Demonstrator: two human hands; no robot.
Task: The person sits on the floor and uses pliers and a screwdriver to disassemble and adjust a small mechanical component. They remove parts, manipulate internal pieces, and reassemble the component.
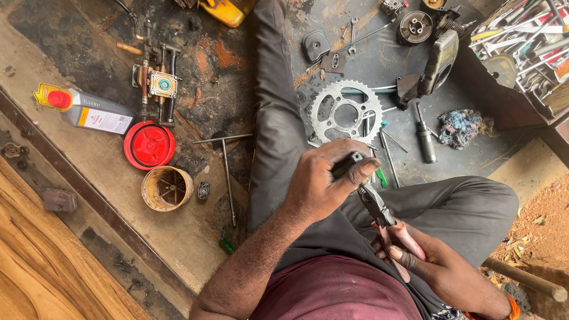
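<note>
Fingers of left hand (pixel 323 181) and right hand (pixel 441 269) both clenched on pliers (pixel 374 207), sprocket (pixel 345 111) just beyond.

Worn: dark grey cloth trousers (pixel 278 118) | maroon cloth shirt (pixel 338 290) near bottom centre | orange band (pixel 513 308) at right wrist | forearms bare, hands grease-smudged

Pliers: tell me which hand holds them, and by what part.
The right hand grips the pliers by their red handles. Their jaws bite a small dark part that the left hand holds in its fingers.
</note>
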